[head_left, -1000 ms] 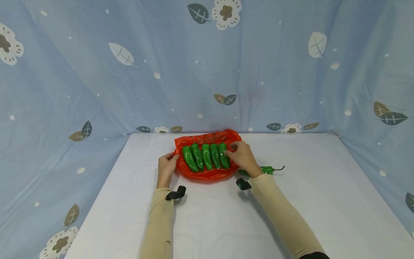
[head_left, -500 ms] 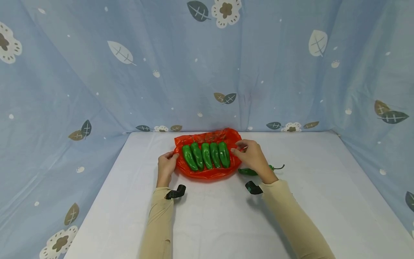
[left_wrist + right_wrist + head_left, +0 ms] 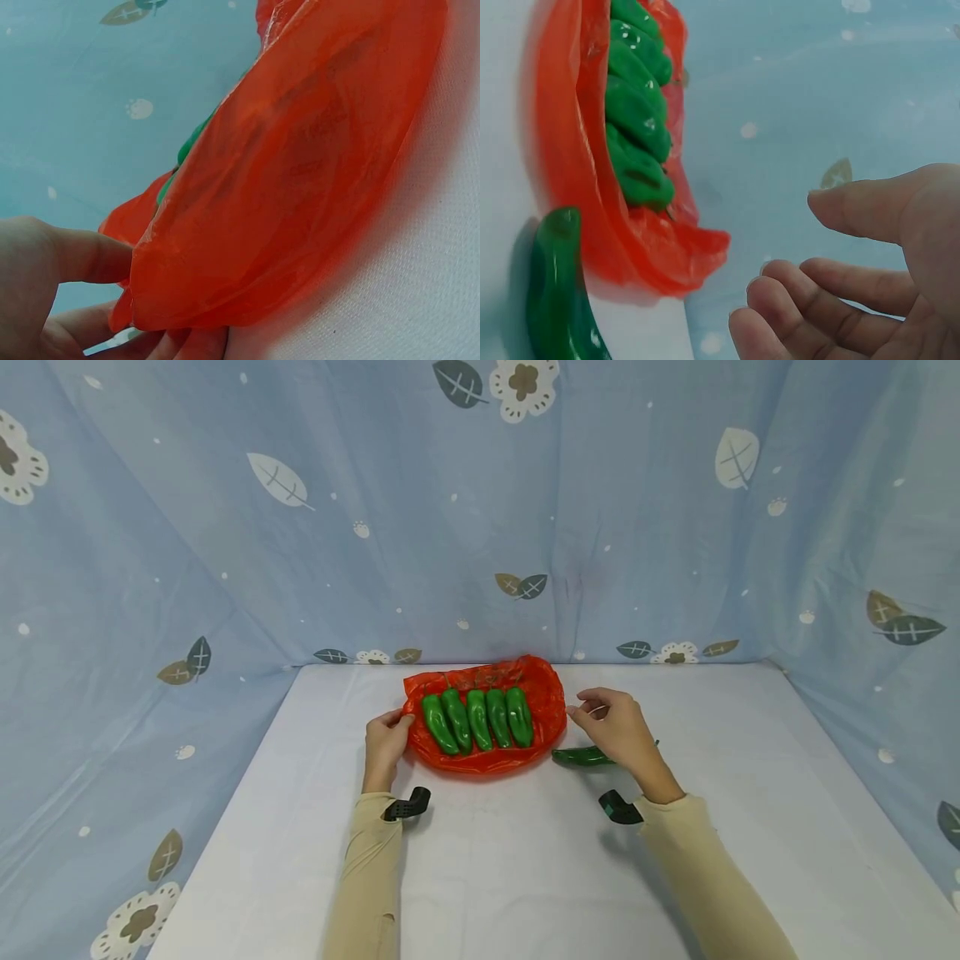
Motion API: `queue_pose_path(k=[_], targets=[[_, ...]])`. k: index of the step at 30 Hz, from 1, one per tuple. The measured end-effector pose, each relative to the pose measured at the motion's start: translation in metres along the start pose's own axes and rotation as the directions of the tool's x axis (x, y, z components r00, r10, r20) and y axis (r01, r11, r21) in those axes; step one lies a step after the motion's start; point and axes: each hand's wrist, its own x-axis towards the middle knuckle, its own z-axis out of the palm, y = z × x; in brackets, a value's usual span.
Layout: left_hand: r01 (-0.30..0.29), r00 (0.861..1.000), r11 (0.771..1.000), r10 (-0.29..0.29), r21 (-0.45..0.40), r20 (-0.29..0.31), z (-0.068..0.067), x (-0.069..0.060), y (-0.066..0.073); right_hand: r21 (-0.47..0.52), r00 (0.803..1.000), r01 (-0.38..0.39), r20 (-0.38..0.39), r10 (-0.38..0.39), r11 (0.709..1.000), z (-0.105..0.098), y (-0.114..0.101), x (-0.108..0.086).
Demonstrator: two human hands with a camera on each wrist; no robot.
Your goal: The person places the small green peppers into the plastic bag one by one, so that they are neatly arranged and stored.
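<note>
Several green chili peppers (image 3: 477, 720) lie side by side in a red plastic bag (image 3: 480, 766), stems toward the back. The left hand (image 3: 386, 745) pinches the bag's left edge between thumb and fingers; the left wrist view shows the thumb on top of the red film (image 3: 255, 225) and fingers beneath. Just right of the bag, the right hand (image 3: 618, 731) hovers with loosely bent fingers and nothing between them. Below it a single loose green chili pepper (image 3: 581, 757) lies on the table, its stem end partly hidden by that hand. In the right wrist view this pepper (image 3: 559, 292) lies beside the bag.
A white cloth covers the table (image 3: 495, 868). Behind and at the sides hangs a blue curtain (image 3: 420, 560) with leaf and flower prints, meeting the table's back edge just beyond the bag. Black wrist cameras (image 3: 408, 804) sit on both sleeves.
The right hand has let go of the rightmost pepper in the bag and moved right, off the bag to above the loose pepper. The left hand keeps its place on the bag's edge.
</note>
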Motion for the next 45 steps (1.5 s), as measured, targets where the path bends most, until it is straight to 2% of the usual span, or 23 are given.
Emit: queue_pose_path(k=[11,22,33,45], targets=[[-0.008,1.0,0.999,0.008,-0.038,0.02,-0.003,0.0,-0.001,-0.044,0.999,-0.028,-0.023,0.027,0.999,-0.017,0.014,-0.019],[-0.008,1.0,0.999,0.008,-0.039,0.021,-0.002,0.0,-0.001,-0.073,0.997,-0.066,-0.034,0.064,0.995,-0.029,0.032,-0.038],[-0.01,1.0,0.999,0.011,-0.04,0.017,-0.002,0.0,0.0,-0.075,0.996,-0.083,-0.03,0.081,0.994,-0.032,0.047,-0.05],[-0.008,1.0,0.999,0.009,-0.032,0.023,-0.001,0.0,0.001,-0.054,0.988,-0.153,0.011,0.153,0.987,-0.03,0.056,-0.06]])
